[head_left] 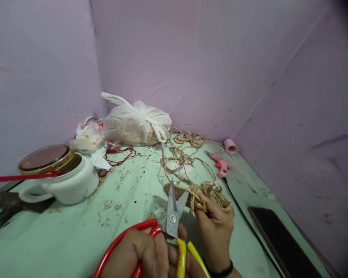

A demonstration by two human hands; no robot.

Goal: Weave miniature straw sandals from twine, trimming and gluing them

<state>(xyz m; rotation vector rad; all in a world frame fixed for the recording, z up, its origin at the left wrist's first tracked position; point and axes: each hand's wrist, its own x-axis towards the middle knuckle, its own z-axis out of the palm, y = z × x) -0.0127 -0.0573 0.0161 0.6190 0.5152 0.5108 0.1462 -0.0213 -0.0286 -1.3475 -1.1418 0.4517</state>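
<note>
My left hand [145,249] is closed round a pair of scissors [172,224] with one red and one yellow handle. The blades stand apart and point away from me, toward a coil of braided jute rope [176,190]. My right hand [214,229], with a dark band at the wrist, pinches the jute rope near a knotted end. Its fingertips are partly hidden by the rope. Beside them lies a bundle of jute rope [224,200] with small white beads on top. Loose strands run back across the green tabletop [127,231].
A white mug [75,185] with a lid [46,159] stands at left, near a dark-handled tool [8,208]. Behind are a white plastic bag [139,123], red thread [124,156] and beads [112,145]. A pink glue gun [222,164], pink spool [231,146] and phone [281,239] lie right.
</note>
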